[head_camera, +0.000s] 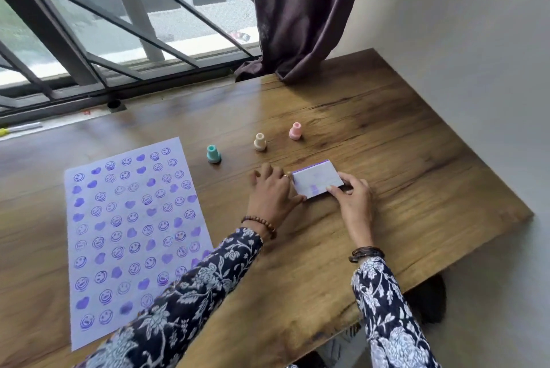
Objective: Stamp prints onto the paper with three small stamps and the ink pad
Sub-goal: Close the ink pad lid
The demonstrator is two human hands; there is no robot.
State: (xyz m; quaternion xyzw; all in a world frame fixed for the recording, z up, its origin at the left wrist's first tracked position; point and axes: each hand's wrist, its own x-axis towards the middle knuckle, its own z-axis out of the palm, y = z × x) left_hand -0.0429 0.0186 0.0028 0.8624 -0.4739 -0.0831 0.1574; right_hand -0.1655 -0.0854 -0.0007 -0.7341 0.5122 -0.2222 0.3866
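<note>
Both hands' fingers grip the ink pad (316, 179) right of the paper (131, 233); press its lid evenly.

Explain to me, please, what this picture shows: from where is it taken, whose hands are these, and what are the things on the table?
There is one picture only, taken by a camera worn on a person's head, looking forward and down. No machine is here; the two hands belong to that person.

The left hand and the right hand both hold the ink pad, a flat white box with purple stains, lying closed on the wooden table.

Behind it three small stamps stand upright and untouched: a teal stamp, a cream stamp and a pink stamp.

To the left lies the paper, already full of purple smiley faces and hearts. The left sleeve covers its near corner. Beyond the table are a window with bars and a dark curtain.
</note>
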